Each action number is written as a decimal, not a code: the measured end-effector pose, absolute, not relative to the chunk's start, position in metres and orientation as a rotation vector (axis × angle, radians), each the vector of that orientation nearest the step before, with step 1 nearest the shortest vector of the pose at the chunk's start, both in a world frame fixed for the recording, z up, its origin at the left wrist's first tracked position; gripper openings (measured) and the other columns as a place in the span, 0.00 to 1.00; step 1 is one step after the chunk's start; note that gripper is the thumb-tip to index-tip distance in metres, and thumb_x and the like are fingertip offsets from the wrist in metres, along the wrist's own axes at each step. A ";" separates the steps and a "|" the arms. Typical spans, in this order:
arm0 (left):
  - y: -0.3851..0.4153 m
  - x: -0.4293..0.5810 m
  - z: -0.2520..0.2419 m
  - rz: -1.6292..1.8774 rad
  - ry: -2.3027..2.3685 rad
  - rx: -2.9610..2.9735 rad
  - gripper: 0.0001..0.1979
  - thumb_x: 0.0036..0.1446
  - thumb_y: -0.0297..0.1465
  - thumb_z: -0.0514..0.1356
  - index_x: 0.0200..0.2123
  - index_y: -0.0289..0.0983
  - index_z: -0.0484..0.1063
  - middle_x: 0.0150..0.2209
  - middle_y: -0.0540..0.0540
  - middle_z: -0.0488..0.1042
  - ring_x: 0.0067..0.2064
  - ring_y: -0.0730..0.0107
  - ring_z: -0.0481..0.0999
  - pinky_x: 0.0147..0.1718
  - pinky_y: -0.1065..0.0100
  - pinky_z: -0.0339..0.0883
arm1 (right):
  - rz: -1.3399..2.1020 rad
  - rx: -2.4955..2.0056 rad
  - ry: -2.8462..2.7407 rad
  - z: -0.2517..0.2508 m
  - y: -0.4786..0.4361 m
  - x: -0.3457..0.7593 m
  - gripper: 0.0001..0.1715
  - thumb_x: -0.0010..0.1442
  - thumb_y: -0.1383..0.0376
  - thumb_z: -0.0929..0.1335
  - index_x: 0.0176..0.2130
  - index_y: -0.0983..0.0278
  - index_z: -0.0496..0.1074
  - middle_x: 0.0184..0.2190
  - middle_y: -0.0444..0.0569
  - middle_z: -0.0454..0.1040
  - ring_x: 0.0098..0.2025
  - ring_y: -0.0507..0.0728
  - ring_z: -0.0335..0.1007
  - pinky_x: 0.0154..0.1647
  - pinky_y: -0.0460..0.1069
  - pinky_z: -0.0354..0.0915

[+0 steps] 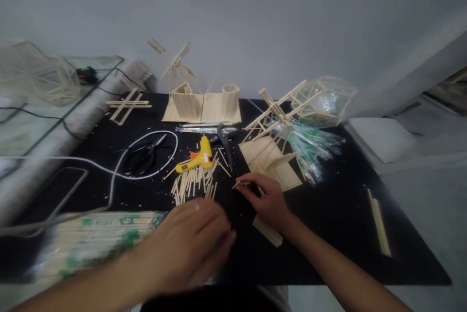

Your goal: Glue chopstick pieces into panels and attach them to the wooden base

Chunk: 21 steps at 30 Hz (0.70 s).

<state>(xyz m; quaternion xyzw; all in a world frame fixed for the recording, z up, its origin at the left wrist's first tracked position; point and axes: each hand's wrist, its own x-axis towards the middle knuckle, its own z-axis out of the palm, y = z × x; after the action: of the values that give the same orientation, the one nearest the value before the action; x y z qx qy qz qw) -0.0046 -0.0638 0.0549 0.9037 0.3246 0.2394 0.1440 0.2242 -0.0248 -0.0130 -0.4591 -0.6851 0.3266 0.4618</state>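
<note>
At the bottom of the frame, the left hand (189,246) hovers palm-down over the black tabletop (339,215), blurred, fingers loosely curled; whether its grip is on anything I cannot tell. Just left of it, in the lower left, lies a pack of bamboo sticks (98,239) with green print. Right of centre, the right hand (268,200) rests on the tabletop, thumb and forefinger pinched together on a short wooden stick (241,184) that points toward the frame's left. Beneath its wrist lies a small bundle of flat sticks (268,232). Just above the left hand, a loose pile of cut sticks (193,183) spreads out, with a yellow glue gun (199,156) resting at its top edge. Left of the gun lie black pliers (146,154) inside a loop of white cable (171,151). Directly above the right hand stands a stick model (272,149); farther back, centre, another stick model on a flat base (202,103).
</note>
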 end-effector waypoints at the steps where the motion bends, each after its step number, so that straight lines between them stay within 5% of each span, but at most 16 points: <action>1: -0.053 -0.001 0.053 0.634 0.975 2.611 0.07 0.70 0.31 0.58 0.40 0.36 0.74 0.37 0.45 0.76 0.36 0.65 0.76 0.37 0.62 0.75 | 0.798 -1.117 -1.688 -0.013 -0.025 0.224 0.03 0.63 0.66 0.74 0.40 0.58 0.81 0.36 0.47 0.83 0.36 0.56 0.79 0.38 0.51 0.74; 6: 0.002 0.012 0.025 0.391 1.098 2.604 0.07 0.64 0.31 0.65 0.44 0.36 0.74 0.41 0.43 0.78 0.43 0.56 0.78 0.40 0.59 0.73 | 0.809 -1.057 -1.697 -0.014 -0.025 0.224 0.03 0.64 0.65 0.74 0.39 0.57 0.81 0.37 0.49 0.83 0.40 0.58 0.80 0.42 0.52 0.76; 21: 0.014 0.012 -0.009 0.678 0.761 2.393 0.06 0.68 0.32 0.63 0.39 0.37 0.78 0.34 0.47 0.78 0.38 0.67 0.76 0.37 0.69 0.67 | 1.066 -1.211 -1.466 -0.011 -0.026 0.218 0.05 0.59 0.61 0.76 0.34 0.60 0.80 0.30 0.46 0.81 0.32 0.55 0.77 0.33 0.48 0.71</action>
<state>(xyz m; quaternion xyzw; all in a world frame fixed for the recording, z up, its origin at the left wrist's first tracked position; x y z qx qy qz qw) 0.0124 0.0137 -0.0088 0.8865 0.2821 0.2512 0.2672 0.2185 -0.0265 -0.0113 -0.4926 -0.5962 0.4335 0.4626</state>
